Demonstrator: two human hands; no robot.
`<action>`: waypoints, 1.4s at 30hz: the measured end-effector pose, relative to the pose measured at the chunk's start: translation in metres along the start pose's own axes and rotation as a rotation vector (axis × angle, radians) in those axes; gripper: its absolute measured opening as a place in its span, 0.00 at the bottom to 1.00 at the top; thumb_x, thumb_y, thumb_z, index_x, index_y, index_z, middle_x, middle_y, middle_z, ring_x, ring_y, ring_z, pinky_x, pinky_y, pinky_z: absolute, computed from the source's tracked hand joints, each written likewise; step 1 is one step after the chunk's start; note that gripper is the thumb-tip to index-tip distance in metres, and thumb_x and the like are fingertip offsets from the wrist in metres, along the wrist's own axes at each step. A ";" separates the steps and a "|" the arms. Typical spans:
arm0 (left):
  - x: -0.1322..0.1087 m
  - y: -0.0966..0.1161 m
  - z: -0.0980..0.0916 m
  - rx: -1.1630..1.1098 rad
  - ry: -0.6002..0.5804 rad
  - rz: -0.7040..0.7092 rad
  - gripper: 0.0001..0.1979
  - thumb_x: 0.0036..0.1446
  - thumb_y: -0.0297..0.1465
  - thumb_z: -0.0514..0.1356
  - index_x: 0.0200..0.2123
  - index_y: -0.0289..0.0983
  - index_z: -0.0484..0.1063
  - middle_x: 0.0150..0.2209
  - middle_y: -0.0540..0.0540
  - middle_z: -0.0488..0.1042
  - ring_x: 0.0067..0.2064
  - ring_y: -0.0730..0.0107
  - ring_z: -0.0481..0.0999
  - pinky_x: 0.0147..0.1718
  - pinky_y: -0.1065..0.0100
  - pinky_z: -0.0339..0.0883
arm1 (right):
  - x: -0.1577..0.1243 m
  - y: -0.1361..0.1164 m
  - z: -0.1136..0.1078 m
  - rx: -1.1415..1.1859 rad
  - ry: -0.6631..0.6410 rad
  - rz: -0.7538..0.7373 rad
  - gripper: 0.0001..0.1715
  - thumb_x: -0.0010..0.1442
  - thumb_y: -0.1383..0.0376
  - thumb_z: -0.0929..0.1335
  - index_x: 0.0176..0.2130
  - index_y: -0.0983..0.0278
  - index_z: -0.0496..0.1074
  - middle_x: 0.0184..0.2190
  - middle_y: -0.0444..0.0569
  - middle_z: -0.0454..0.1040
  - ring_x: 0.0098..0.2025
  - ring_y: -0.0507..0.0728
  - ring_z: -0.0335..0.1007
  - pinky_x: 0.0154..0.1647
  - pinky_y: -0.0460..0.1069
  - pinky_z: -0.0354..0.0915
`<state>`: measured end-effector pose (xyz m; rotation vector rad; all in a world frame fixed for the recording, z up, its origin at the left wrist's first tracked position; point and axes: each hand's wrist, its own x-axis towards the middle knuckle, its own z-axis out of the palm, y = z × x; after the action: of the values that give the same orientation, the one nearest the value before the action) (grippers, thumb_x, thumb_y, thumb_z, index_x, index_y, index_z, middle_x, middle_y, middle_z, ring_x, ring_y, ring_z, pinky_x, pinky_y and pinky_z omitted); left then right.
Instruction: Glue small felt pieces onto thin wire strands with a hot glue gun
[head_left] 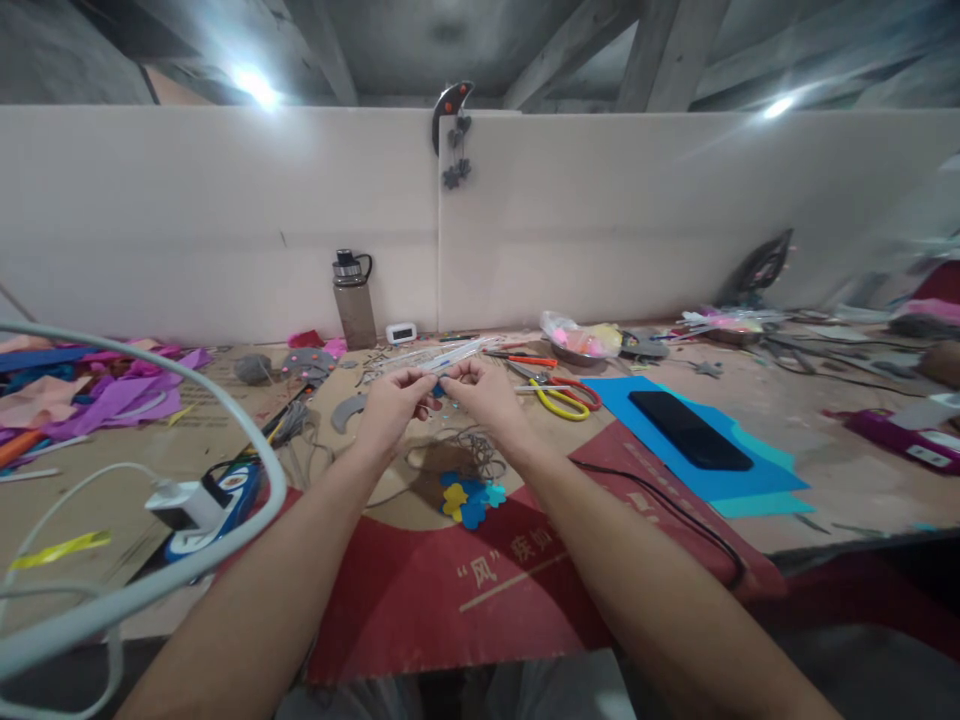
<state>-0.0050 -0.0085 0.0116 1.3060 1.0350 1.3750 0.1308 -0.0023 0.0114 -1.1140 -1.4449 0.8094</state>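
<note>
White curved tube foremost | our left hand and right hand, fingertips pinched together on small blue piece | seemingly shaping or joining it; next likely needs steady pinch

A crowded table

Red cardboard is laid at the middle of the surface's front edge, with brown cardboard spread toward the left edge. A bottle, small clock and bowl are set near the back edge. Blue paper is placed right of the middle; a purple object is seen toward the right edge.
</note>
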 end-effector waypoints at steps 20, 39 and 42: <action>-0.001 0.014 -0.001 -0.332 -0.083 -0.226 0.10 0.42 0.31 0.60 0.29 0.31 0.70 0.24 0.46 0.72 0.23 0.72 0.73 0.18 0.74 0.61 | -0.001 -0.006 -0.005 0.127 0.008 0.061 0.09 0.45 0.61 0.66 0.25 0.65 0.67 0.20 0.41 0.65 0.22 0.48 0.56 0.25 0.44 0.54; 0.007 0.005 -0.009 -0.006 0.135 0.075 0.14 0.43 0.38 0.65 0.29 0.32 0.71 0.21 0.49 0.70 0.22 0.73 0.73 0.16 0.77 0.57 | -0.003 0.004 0.002 -0.060 -0.110 -0.159 0.11 0.52 0.59 0.64 0.33 0.65 0.67 0.22 0.40 0.65 0.24 0.49 0.59 0.26 0.44 0.55; 0.012 0.002 -0.014 0.038 0.180 0.125 0.14 0.44 0.38 0.64 0.29 0.32 0.71 0.22 0.48 0.71 0.24 0.71 0.75 0.20 0.75 0.63 | -0.004 0.003 0.002 -0.127 -0.127 -0.195 0.10 0.53 0.60 0.63 0.28 0.65 0.67 0.22 0.41 0.65 0.25 0.49 0.58 0.27 0.45 0.55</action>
<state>-0.0192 0.0028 0.0149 1.3115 1.1192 1.5978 0.1294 -0.0049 0.0072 -1.0107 -1.7023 0.6675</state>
